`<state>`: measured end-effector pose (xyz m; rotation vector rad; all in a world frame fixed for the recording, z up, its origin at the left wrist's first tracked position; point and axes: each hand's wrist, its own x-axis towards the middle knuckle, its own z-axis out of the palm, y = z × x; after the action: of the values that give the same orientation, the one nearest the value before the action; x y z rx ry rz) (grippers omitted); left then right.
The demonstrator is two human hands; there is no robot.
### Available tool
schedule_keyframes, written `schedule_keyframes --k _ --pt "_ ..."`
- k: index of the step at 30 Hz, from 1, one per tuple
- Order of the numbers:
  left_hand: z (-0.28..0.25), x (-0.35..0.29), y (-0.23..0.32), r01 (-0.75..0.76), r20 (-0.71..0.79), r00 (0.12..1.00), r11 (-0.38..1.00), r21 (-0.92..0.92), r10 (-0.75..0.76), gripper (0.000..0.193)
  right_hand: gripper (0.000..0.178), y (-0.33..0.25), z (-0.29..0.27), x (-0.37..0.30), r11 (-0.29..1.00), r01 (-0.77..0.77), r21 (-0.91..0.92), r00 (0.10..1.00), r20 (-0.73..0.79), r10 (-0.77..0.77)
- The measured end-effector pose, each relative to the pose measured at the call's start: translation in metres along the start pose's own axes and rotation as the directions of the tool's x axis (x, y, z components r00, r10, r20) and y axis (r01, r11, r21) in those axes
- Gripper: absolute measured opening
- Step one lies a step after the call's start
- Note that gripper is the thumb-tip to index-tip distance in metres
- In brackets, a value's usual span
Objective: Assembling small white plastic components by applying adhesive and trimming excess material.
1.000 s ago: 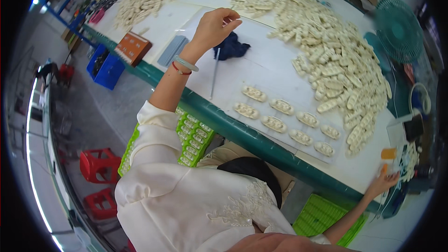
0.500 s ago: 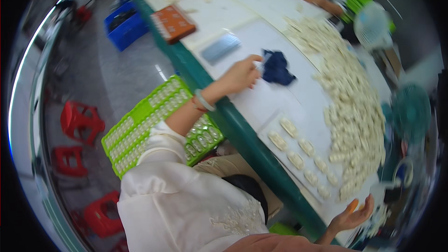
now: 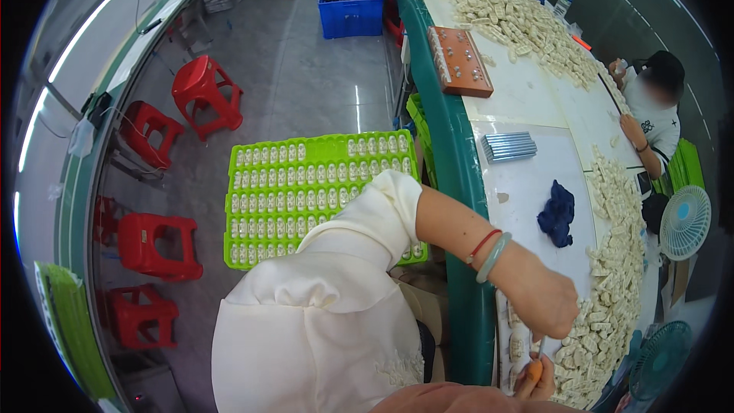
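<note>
Your left hand is curled shut over the heap of cream moulded parts at the green-edged bench; whether it grips one is hidden. Your right hand, nearer you than the heap, pinches one orange-handled tool. Beyond the heap lie one blue cloth and one stack of grey strips. One green tray and four red stools stand on the floor, left of the bench.

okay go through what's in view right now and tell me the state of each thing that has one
Left hand: fist closed, on the small cream parts.
Right hand: gripping an orange-handled tool.
Green tray: mostly filled.
Blue cloth: crumpled.
Blue crate: holds dark parts.
</note>
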<state>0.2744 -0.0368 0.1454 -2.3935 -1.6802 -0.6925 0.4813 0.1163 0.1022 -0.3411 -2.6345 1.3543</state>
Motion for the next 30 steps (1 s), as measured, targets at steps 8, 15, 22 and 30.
schedule_keyframes --k 8,15,22,30 --pt "-0.004 0.045 -0.012 -0.138 -0.224 0.958 0.397 -0.907 -0.179 0.034 0.023 0.012 -0.045 -0.043 0.72 -0.361 0.593 0.899 0.017 0.437" --pt "0.086 0.098 0.038 -0.058 -0.106 0.992 0.532 -0.845 -0.061 0.026 0.047 0.009 -0.013 -0.063 0.694 -0.018 0.72 0.88 -0.318 0.353" --pt "0.07 0.099 0.02 0.372 0.296 0.923 0.374 -0.85 -0.246 0.014 0.025 0.027 -0.061 -0.086 0.965 -0.22 0.145 0.869 -0.419 0.262" --pt "0.123 0.144 0.015 0.482 0.444 0.875 0.271 -0.833 -0.191 0.021 0.036 0.085 -0.09 -0.076 0.952 -0.306 -0.012 0.879 -0.388 0.278"
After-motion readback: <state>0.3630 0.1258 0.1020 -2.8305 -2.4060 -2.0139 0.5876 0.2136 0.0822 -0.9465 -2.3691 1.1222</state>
